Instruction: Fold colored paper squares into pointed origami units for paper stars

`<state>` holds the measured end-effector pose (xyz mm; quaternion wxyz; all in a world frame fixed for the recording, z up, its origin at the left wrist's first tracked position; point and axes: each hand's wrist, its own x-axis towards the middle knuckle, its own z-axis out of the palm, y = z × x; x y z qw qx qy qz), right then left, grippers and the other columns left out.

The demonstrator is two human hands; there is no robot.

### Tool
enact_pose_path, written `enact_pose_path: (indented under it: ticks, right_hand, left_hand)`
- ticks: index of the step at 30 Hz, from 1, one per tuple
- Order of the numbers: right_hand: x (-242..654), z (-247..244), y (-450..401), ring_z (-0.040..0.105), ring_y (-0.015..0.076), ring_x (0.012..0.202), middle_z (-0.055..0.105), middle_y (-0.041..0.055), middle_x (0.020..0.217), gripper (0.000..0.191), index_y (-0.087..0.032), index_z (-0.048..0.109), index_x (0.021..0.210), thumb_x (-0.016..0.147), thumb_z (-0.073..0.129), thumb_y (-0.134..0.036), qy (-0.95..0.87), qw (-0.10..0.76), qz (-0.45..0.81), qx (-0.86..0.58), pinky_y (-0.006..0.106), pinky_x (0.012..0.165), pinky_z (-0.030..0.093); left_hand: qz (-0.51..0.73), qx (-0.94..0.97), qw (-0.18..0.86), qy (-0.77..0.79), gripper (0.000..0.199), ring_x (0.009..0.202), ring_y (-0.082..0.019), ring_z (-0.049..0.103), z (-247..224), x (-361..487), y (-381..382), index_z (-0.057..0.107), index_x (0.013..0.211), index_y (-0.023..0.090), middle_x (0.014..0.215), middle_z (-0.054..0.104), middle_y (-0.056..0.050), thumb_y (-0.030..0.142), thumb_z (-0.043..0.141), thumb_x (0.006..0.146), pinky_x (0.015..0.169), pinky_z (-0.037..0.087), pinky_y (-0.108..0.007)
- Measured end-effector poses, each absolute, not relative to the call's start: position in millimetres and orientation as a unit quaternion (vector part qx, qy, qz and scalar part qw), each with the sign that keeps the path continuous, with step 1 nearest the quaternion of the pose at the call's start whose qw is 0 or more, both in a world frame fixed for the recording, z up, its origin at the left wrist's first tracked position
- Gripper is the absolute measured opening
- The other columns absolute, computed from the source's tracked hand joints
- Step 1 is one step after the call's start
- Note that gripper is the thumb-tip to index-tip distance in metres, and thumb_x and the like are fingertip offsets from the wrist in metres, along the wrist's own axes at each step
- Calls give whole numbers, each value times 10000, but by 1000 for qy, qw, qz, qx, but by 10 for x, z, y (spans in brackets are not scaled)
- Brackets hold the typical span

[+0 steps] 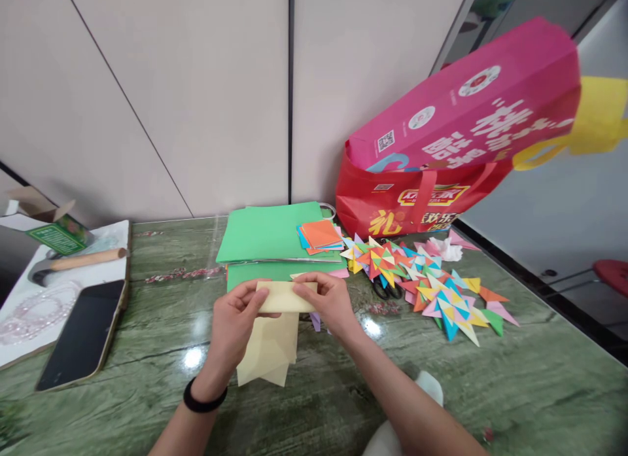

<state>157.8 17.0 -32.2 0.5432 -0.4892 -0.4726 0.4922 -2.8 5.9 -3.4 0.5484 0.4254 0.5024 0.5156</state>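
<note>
A pale yellow piece of folded paper (286,298) is held level between my two hands. My left hand (237,314) pinches its left end, thumb on the near face. At the right end, my right hand (330,301) grips it between thumb and fingers. Below it on the table lie loose cream paper sheets (267,351), fanned out and partly overlapping. Behind my hands are green paper sheets (269,237) with a small stack of coloured squares, orange on top (321,235). A purple paper scrap (315,321) shows beside my right hand.
Folded coloured paper stars (449,302) pile up at right, with black scissors (386,290) partly under them. Red (377,201) and pink gift bags (471,109) stand behind. At left are a phone (83,335), a wooden-handled tool (88,260) and a green box (59,233).
</note>
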Motion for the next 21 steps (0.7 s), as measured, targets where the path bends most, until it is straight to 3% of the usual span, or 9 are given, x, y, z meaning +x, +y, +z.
enact_pose_path:
  ticks: [9,21]
  right_hand:
    - [1588,-301,168,585,162,610,694,48,752,245,-186,719,798,644,705,-377,-480,534,487,-497,260,531,456]
    - [1589,-292,171,562,142,598,676,31,722,193,-182,691,719,667,689,-368,-493,538,479,-488,238,528,431]
  left_hand:
    - [522,440,531,502,318,592,-188,655,-34,-32,70,679,855,120,666,703,-26,361,724,653,532,595,-316]
    - [527,428,532,506,335,587,-182,668,-10,-35,59,677,877,142,717,730,-37,379,731,646,520,555,-261]
